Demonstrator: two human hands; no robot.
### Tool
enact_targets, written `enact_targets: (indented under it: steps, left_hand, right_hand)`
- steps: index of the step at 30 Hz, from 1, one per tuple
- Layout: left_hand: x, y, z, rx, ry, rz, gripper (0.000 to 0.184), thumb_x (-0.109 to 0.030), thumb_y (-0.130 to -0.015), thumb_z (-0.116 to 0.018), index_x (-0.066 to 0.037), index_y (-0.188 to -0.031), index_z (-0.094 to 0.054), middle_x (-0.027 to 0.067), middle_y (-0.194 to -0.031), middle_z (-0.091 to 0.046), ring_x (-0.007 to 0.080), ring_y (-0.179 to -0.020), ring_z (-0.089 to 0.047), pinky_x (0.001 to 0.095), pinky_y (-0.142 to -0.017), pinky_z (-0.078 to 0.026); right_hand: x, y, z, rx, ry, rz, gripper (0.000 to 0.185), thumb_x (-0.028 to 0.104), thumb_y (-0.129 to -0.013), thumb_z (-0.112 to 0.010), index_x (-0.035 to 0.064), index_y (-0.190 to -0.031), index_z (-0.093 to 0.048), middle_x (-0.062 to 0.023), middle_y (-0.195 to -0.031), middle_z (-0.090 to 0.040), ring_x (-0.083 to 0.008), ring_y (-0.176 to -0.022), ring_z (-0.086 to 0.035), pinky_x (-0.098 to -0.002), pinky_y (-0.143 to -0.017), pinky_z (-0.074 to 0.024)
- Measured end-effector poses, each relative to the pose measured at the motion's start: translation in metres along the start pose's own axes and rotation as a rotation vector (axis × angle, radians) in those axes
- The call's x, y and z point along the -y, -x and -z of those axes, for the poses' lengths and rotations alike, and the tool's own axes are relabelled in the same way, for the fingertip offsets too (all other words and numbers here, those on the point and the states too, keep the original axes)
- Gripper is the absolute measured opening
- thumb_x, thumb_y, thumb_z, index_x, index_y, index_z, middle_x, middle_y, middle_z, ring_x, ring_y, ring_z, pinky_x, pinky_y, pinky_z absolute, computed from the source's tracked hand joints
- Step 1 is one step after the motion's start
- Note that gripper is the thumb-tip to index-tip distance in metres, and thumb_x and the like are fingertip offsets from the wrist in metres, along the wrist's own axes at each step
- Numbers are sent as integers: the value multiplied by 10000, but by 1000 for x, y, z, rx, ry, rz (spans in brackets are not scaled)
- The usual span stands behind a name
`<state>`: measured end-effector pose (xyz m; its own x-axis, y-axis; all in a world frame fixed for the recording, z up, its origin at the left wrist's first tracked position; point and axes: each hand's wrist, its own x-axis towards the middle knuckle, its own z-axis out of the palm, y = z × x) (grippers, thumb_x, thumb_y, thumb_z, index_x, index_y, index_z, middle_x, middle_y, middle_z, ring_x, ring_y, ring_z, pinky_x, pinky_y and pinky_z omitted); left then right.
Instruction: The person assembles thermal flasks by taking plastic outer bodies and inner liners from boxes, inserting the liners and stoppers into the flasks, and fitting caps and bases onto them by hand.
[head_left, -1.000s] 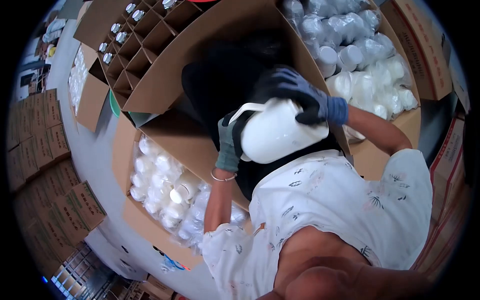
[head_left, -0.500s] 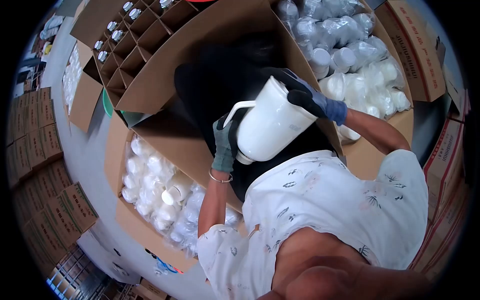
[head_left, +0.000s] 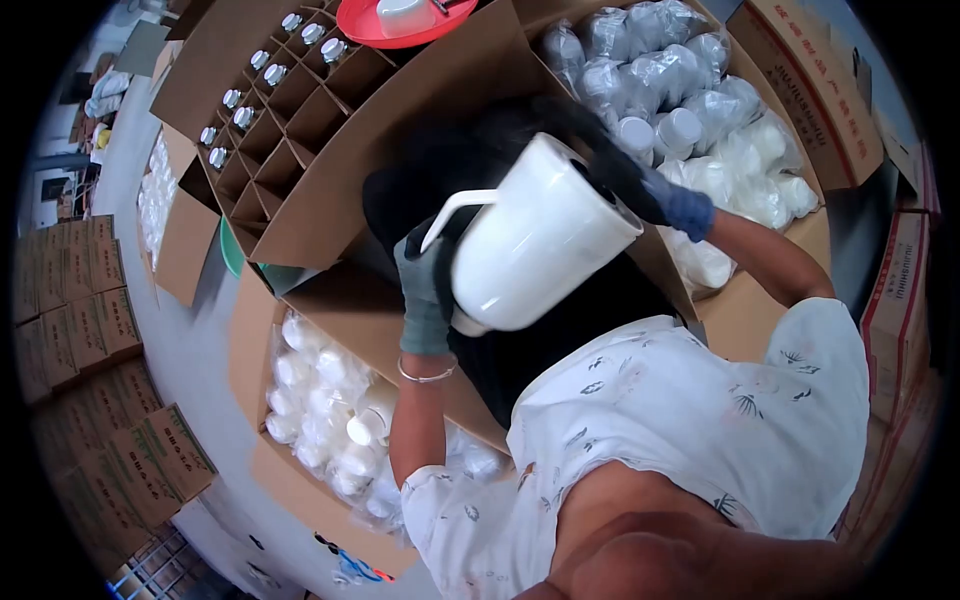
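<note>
A white jug with a looped handle lies tilted above my lap, its open end toward the upper right. My left hand, in a grey-green glove, grips it at the handle side near its narrow end. At the open end is my right hand, in a dark glove with a blue-grey cuff; its fingers are blurred and dark, and whether they hold anything cannot be made out.
A divided carton holds several silver-capped bottles, with a red basin at its edge. Bagged white items fill cartons at lower left and upper right. Stacked cartons stand far left.
The jug has turned so its open end shows more, and my right hand has shifted from its side to that end. More of the red basin has come into view.
</note>
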<state>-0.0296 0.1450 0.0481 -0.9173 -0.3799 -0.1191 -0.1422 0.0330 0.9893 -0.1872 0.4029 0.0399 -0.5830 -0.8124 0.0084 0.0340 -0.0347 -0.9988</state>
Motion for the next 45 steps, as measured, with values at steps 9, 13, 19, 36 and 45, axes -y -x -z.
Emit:
enact_targets:
  steps: [9, 13, 19, 36, 45]
  left_hand:
    - [-47, 0, -27, -119, -777, -802, 303, 14, -704, -602, -28, -994, -677, 121, -1057, -681, 343, -1041, -626, 426, -1009, -452]
    - [-30, -16, -9, -6, -634, -780, 351, -8, -686, -625, -32, -1034, -668, 135, -1105, -660, 345, -1053, -609, 426, -998, -460]
    - [32, -9, 19, 33, -164, -213, 254, -156, -852, -655, 8, -1046, -661, 106, -1034, -658, 161, -960, -610, 309, -822, -508]
    - [-9, -27, 7, -13, 105, -20, 183, -100, -875, -614, 19, -997, -682, 86, -952, -705, 139, -825, -649, 279, -756, -539]
    - [-3, -20, 4, -349, 29, -91, 257, 46, -817, -570, 9, -1050, -672, 99, -971, -694, 171, -905, -635, 294, -820, -521]
  right_hand:
    - [-27, -29, -34, -114, -136, 166, 551, 362, -971, -513, 110, -1437, -360, -98, -1371, -472, -213, -1176, -546, -330, -1012, -442]
    - [-38, -41, -16, -77, -339, -73, 588, 200, -929, -598, 69, -1443, -343, -107, -1420, -431, -203, -1275, -457, -351, -1069, -388]
    - [75, -46, -6, 336, 623, 555, 950, 596, -716, -693, 48, -1430, -388, -190, -1443, -375, -305, -1357, -330, -451, -1106, -281]
    - [40, -52, -1, 258, 9, -37, 757, 512, -822, -618, 61, -1400, -427, -145, -1258, -519, -241, -1080, -529, -354, -895, -428]
    - [34, -52, -26, 153, 17, 296, 924, 610, -709, -666, 81, -1414, -388, -134, -1440, -335, -267, -1333, -349, -405, -1085, -297]
